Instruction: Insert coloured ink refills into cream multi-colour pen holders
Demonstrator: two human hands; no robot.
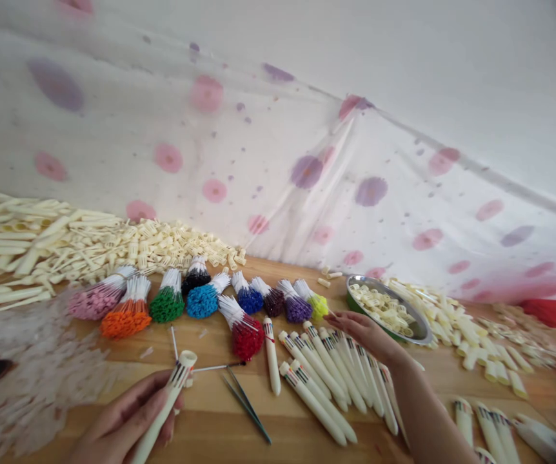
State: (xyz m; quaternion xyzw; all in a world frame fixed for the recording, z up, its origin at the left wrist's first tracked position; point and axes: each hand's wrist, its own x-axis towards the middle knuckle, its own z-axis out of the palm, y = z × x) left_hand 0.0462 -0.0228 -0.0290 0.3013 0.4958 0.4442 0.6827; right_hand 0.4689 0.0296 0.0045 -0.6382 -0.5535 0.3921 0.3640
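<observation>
Nearest the camera, the pen (162, 412) slants upward in the left hand (126, 415), its open ring end uppermost. That grip is closed around the barrel, thumb on one side and fingers on the other. Just beyond the ring end lies a white stick (173, 345); just to its right, a black-tipped stick (215, 368) reaches toward the tweezers (260, 425), which rest on the table (200, 432) right of the left hand.

The right hand (367, 332) stretches forward over the row of pens (314, 399), its fingertips right beside the yellow bundle (317, 307). Whether they pinch anything, I cannot tell. Left of those fingertips runs a line of other bundles, the purple bundle (296, 309) closest and the pink bundle (97, 299) farthest; the red bundle (248, 338) sits nearer the left hand's pen. Between that bundle and the row is a red-banded pen (271, 361).

Just beyond the right wrist stands the bowl (422, 330) of cream parts (382, 306). Well left of the left hand spread clear scraps (31, 386).
</observation>
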